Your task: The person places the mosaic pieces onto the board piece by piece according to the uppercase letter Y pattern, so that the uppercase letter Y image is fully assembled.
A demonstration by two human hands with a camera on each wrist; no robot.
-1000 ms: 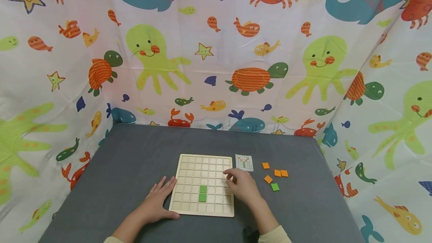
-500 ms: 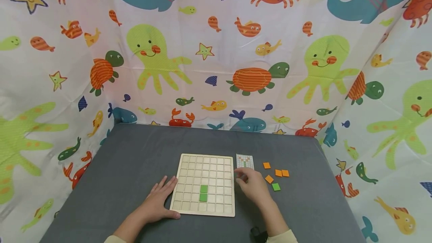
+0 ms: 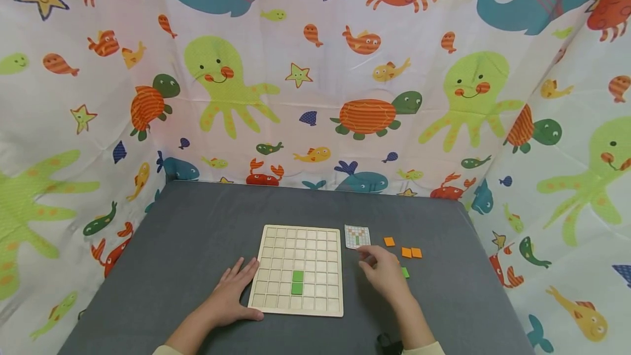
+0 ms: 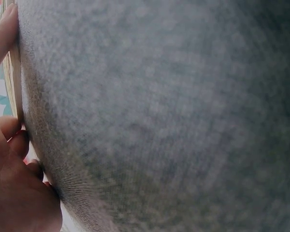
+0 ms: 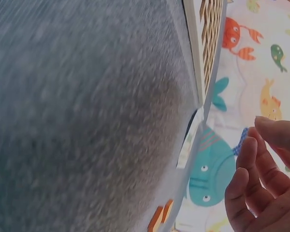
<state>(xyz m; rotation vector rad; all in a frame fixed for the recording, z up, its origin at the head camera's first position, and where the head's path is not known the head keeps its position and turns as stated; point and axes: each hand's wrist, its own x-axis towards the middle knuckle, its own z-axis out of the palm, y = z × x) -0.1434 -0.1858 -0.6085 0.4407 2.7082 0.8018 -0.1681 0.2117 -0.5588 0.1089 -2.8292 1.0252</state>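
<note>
Two green tiles (image 3: 297, 285) on gridded board (image 3: 320, 267), head view only

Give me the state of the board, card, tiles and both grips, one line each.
Board: flat, mostly unfilled.
Card: flat, printed side up.
Left grip: fingers extended, resting against the board's left edge.
Right grip: appears empty, fingers loosely bent.
Set green tiles: two, seated in one column.
Loose green tile: partly hidden by the right grip.
Orange tiles: loose; three fully visible.
</note>
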